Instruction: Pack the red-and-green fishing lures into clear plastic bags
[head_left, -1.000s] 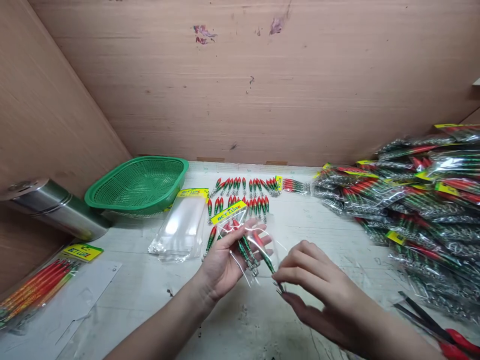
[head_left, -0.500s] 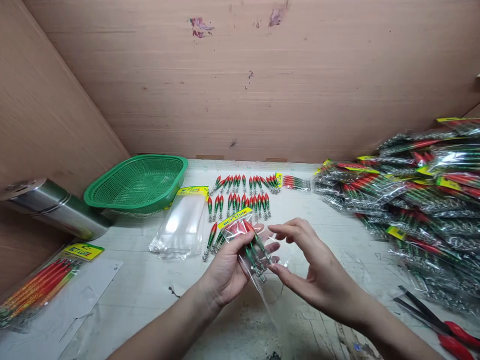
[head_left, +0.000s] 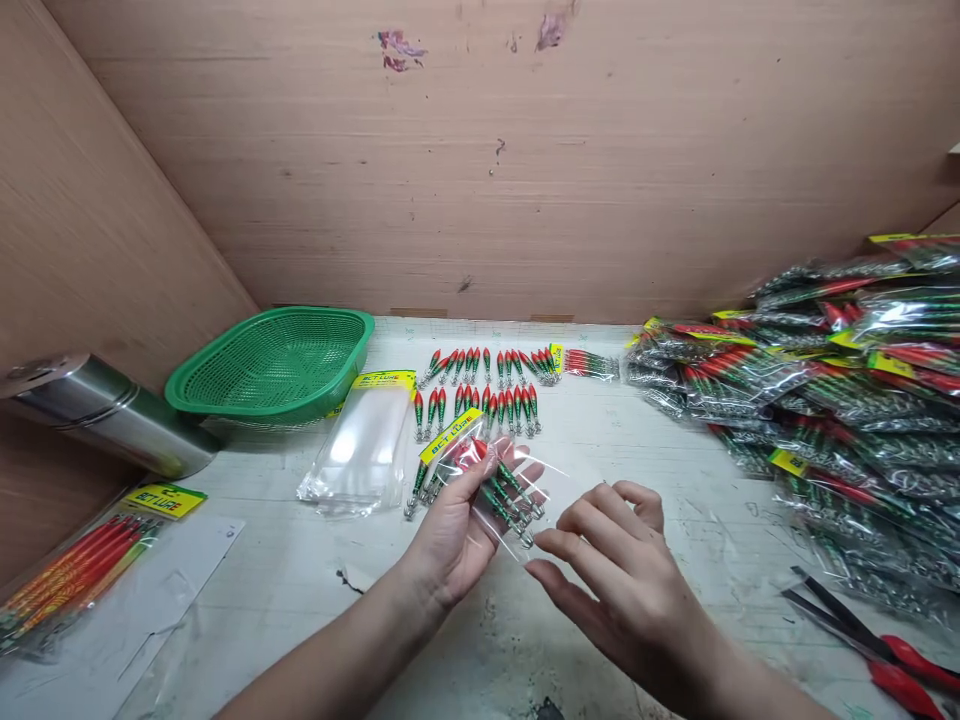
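My left hand [head_left: 457, 530] is closed on a clear plastic bag [head_left: 551, 480] with a yellow header printed BCT LURE. Inside the bag are several fishing lures [head_left: 510, 492] with red heads, green bodies and metal hooks pointing to the lower right. The thumb presses on top and the fingers lie behind. My right hand [head_left: 615, 570] is at the bag's open end, thumb and index tip slightly apart beside the hooks; its other fingers are curled. Beyond the hands, more red-and-green lures [head_left: 487, 400] lie in rows on the white table [head_left: 637, 640].
Left of the rows are a stack of flat bags [head_left: 356, 445], a green basket [head_left: 270, 405], a metal flask [head_left: 127, 415] and packed orange lures [head_left: 82, 575]. At right, packed lures [head_left: 817, 390] are heaped above red-handled scissors [head_left: 862, 640]. A wooden panel [head_left: 480, 200] stands behind.
My right hand has moved down and turned, its fingers now lower at the bag's end. The bag in my left hand has tilted, and its header has shifted left.
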